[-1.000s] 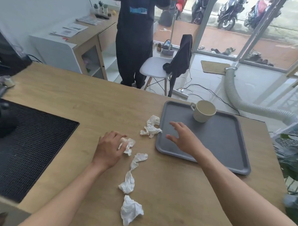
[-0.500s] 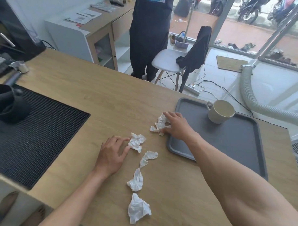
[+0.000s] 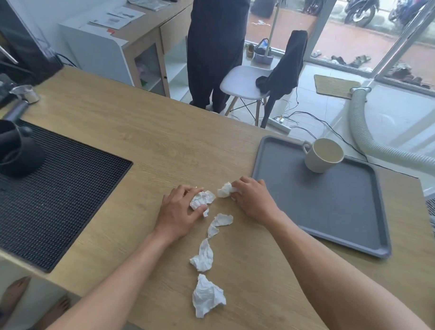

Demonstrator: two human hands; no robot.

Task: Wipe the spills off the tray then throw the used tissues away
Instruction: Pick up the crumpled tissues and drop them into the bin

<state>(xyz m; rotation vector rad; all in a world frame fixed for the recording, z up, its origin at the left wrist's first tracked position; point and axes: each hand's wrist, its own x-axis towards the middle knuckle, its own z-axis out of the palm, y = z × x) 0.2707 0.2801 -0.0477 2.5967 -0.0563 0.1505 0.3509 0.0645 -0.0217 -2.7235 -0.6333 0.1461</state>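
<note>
As left hand [image 3: 180,213] and right hand [image 3: 254,200] clutch crumpled tissues [image 3: 201,200], three lie loose.

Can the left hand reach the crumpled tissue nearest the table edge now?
Probably yes. The near tissue lies uncovered on the table, but the left hand grips another tissue and may need to release it.

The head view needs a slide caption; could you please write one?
Left hand grips one crumpled tissue, right hand a second tissue; three loose tissues lie beside the tray and mug.
</note>
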